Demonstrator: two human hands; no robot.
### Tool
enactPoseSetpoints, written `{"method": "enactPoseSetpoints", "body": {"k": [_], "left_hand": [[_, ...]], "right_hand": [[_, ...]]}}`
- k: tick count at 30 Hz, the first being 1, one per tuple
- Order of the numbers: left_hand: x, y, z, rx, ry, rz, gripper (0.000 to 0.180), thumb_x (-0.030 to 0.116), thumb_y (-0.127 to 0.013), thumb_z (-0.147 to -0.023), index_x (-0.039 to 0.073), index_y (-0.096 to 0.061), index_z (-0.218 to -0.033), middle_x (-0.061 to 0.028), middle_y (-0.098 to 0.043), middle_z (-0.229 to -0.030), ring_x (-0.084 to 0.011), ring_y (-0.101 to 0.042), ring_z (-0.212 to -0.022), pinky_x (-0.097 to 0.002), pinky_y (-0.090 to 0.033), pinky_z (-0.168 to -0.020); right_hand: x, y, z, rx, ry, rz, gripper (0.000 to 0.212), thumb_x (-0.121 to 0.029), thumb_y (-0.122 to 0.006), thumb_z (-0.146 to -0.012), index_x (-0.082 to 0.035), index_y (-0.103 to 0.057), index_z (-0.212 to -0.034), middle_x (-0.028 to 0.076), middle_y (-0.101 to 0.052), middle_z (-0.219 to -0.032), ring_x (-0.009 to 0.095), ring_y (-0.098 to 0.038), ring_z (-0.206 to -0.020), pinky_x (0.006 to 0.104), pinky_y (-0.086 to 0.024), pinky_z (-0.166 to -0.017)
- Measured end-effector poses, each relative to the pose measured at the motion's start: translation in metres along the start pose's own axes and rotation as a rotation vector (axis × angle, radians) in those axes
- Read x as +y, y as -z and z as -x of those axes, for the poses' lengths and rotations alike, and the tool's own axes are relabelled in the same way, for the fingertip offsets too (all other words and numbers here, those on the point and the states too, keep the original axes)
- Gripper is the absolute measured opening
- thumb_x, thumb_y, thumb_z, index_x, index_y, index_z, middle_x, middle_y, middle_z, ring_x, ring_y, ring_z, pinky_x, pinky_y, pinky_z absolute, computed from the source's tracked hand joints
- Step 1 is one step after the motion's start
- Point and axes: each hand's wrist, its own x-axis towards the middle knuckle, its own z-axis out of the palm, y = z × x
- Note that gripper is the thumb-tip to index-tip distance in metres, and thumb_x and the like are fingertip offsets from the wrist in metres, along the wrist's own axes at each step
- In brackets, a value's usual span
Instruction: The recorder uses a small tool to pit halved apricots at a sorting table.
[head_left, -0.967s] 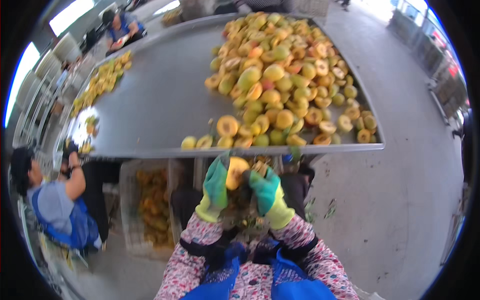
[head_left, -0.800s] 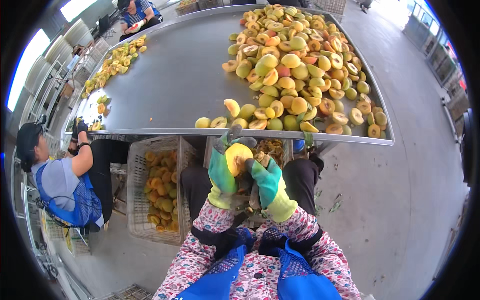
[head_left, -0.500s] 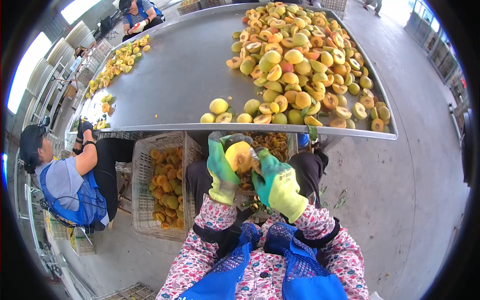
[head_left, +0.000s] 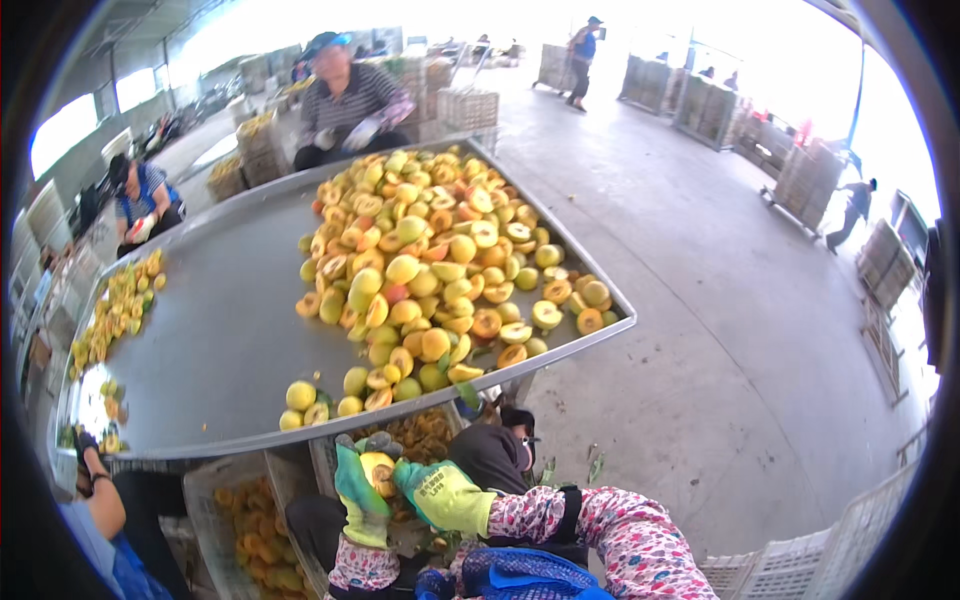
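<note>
My left hand [head_left: 360, 497], in a green and yellow glove, is closed around a yellow peach half [head_left: 378, 472] below the table edge. Its cut face shows the hollow at the middle. Pressed up to that fruit, my right hand [head_left: 443, 493] wears a matching glove and its fingers are curled. What they grip is hidden. Just beneath my hands, a crate with brownish peach pieces [head_left: 424, 434] sits partly under the table. A large heap of whole and halved peaches [head_left: 420, 260] covers the right part of the metal table [head_left: 240, 340].
To the left stands a plastic crate [head_left: 205, 497] of peach halves, beside a co-worker's arm [head_left: 105, 505]. Another person [head_left: 350, 100] sits across the table, and one more [head_left: 145, 200] at its far left. White crates [head_left: 770, 565] stand at lower right. The table has a raised rim.
The view has swung up and to the right, so the far person and hall now show. My hands stay together at the peach half; the right has turned more over it.
</note>
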Motion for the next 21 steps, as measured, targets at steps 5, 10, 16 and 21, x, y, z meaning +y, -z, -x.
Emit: {"method": "enactPoseSetpoints", "body": {"k": [5, 10, 16, 21], "left_hand": [[-0.003, -0.003, -0.020, -0.115, 0.126, -0.092, 0.054, 0.050, -0.047, -0.096, -0.002, -0.059, -0.103, -0.0115, -0.065, -0.089, -0.0230, -0.065, -0.075, -0.0347, -0.055, -0.070], [-0.002, 0.002, -0.036, -0.174, 0.221, -0.057, 0.048, 0.046, -0.053, -0.095, -0.001, -0.057, -0.106, -0.0106, -0.064, -0.085, -0.0234, -0.065, -0.072, -0.0352, -0.056, -0.068], [-0.017, -0.015, -0.034, -0.066, 0.176, -0.057, 0.042, 0.040, -0.052, -0.096, 0.000, -0.061, -0.098, -0.0092, -0.064, -0.082, -0.0192, -0.062, -0.066, -0.0312, -0.052, -0.059], [-0.029, -0.017, -0.024, -0.088, -0.378, -0.447, 0.027, 0.022, -0.051, -0.098, -0.004, -0.060, -0.100, -0.0109, -0.067, -0.088, -0.0158, -0.061, -0.076, -0.0264, -0.048, -0.066]], "right_hand": [[0.017, -0.001, 0.007, -0.087, -0.189, -0.468, 0.030, -0.034, -0.044, -0.098, -0.009, -0.057, -0.109, 0.007, -0.064, -0.085, 0.019, -0.064, -0.078, 0.0307, -0.051, -0.066], [0.022, -0.001, -0.004, -0.113, 0.112, 0.062, 0.031, -0.027, -0.045, -0.097, -0.004, -0.056, -0.114, 0.007, -0.062, -0.087, 0.017, -0.062, -0.078, 0.0280, -0.050, -0.063], [0.040, -0.044, -0.007, -0.025, 0.070, -0.007, 0.034, -0.014, -0.060, -0.082, 0.008, -0.054, -0.107, 0.011, -0.060, -0.084, 0.021, -0.064, -0.070, 0.0329, -0.050, -0.056], [0.043, -0.049, 0.008, 0.315, 0.084, -0.206, 0.031, -0.014, -0.061, -0.080, 0.003, -0.054, -0.105, 0.015, -0.060, -0.079, 0.034, -0.063, -0.071, 0.0407, -0.050, -0.065]]}}
